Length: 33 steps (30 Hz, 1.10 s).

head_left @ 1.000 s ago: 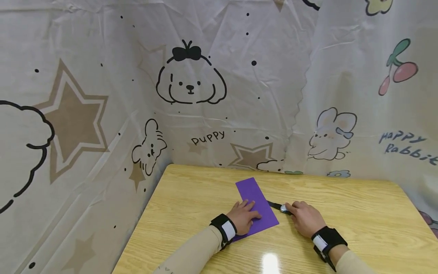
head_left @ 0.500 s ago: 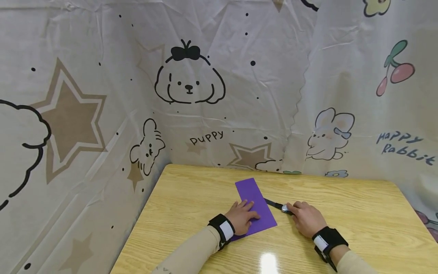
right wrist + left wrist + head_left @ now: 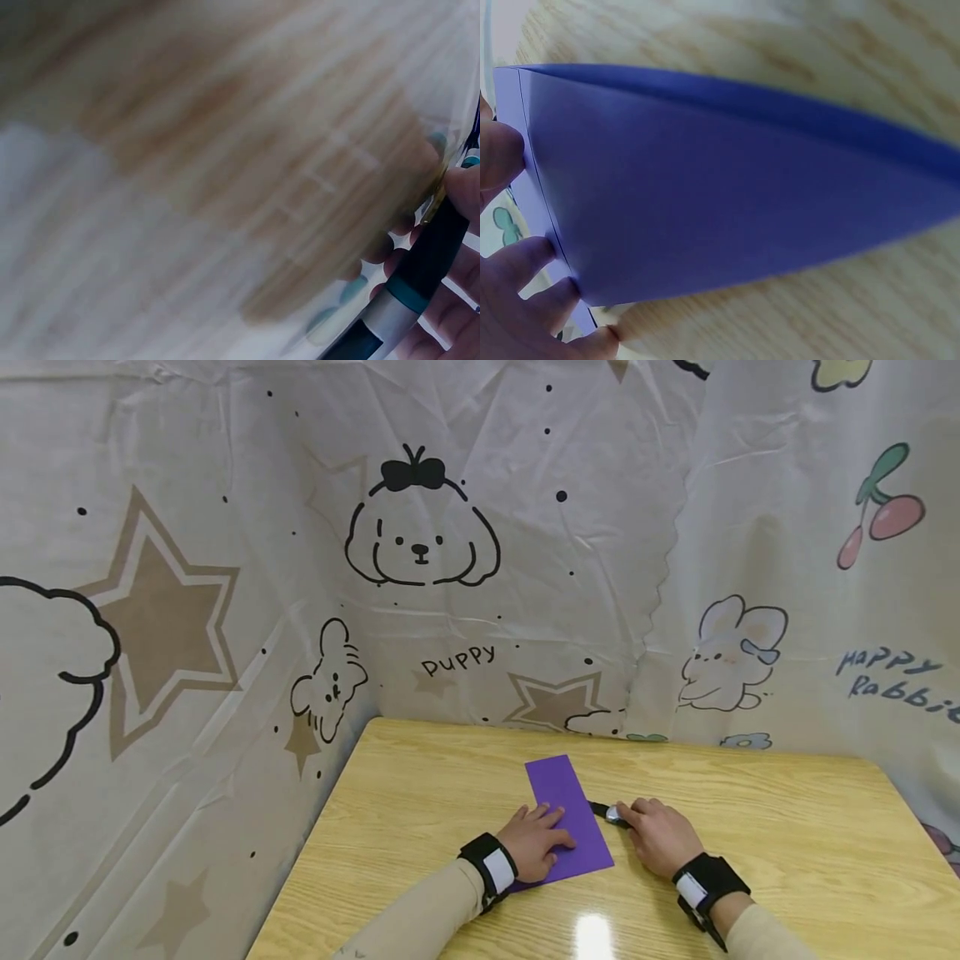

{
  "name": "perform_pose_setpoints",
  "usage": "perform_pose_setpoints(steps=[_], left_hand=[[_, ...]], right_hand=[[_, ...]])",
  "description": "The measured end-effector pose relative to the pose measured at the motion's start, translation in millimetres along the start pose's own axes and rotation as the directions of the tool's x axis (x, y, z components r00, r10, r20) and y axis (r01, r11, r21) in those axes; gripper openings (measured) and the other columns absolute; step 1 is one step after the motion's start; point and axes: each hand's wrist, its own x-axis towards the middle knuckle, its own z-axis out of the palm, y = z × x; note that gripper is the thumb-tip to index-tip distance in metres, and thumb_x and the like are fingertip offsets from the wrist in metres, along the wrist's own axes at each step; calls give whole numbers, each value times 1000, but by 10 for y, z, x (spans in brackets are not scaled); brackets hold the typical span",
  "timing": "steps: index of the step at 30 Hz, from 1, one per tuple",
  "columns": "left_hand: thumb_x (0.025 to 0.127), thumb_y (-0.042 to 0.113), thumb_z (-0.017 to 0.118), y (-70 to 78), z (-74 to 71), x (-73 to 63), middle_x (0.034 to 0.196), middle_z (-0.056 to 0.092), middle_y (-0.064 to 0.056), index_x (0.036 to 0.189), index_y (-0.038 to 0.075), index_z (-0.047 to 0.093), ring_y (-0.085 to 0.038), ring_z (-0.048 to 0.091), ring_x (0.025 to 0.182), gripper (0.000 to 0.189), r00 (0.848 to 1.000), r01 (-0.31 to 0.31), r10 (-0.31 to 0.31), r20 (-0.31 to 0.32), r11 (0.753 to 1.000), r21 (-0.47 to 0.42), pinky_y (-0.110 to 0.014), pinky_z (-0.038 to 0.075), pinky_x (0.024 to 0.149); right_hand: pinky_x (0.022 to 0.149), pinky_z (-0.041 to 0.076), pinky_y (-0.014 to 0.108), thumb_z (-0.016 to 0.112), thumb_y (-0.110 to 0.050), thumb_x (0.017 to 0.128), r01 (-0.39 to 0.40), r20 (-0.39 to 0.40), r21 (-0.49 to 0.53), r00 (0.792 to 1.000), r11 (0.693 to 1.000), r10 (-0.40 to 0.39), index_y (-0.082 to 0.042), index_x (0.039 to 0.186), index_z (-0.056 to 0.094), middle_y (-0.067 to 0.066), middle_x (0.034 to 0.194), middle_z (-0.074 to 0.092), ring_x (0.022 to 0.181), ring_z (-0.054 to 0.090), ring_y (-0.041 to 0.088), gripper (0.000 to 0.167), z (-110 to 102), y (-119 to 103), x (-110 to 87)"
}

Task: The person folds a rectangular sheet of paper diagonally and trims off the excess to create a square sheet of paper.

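Observation:
A folded sheet of purple paper [image 3: 573, 802] lies slanted on the table. My left hand [image 3: 531, 845] rests on it with fingers spread, pressing its left part. In the left wrist view the paper [image 3: 705, 195] shows two layers, gapping apart along one long edge. My right hand [image 3: 663, 838] grips a knife [image 3: 613, 814], which has a silver part near the thumb and a dark blade. That blade reaches the paper's right edge, and its tip is hidden there. The right wrist view shows the black, teal and silver handle [image 3: 424, 270] between thumb and fingers.
The wood-grain table [image 3: 405, 793] carries a bright light reflection near its front. Behind and to the left hangs a pale cloth [image 3: 465, 627] printed with cartoon animals and stars. Black straps [image 3: 487, 864] circle both wrists.
My right hand has moved slightly left, and less of the knife's blade shows beside the paper. The paper has shifted a little right and turned slightly. My left hand stays on it.

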Motion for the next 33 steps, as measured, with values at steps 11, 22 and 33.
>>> perform_pose_setpoints(steps=[11,22,33], left_hand=[[94,22,59,-31,-37,-7,152,39,-1,125,40,63,-27,32,141,36,1000,-10,10,-13,1000,-1,-53,30,111],[94,19,58,27,-111,-14,148,44,0,113,38,70,-25,38,138,30,1000,6,-6,-1,1000,-8,-53,35,107],[94,20,58,56,-126,3,147,45,-2,112,38,70,-25,39,138,28,1000,-5,5,-9,1000,-2,-53,35,107]], right_hand=[[65,53,39,75,-7,78,-21,-6,1,1000,1000,21,-9,119,70,8,97,65,82,61,26,41,-83,128,-92],[65,53,40,76,-7,78,-18,-14,28,1000,999,19,-9,119,70,8,95,65,81,62,26,41,2,17,-6],[63,53,39,76,-7,79,-22,-7,14,1000,1000,22,-8,120,70,9,95,65,80,61,26,41,-11,51,44]])
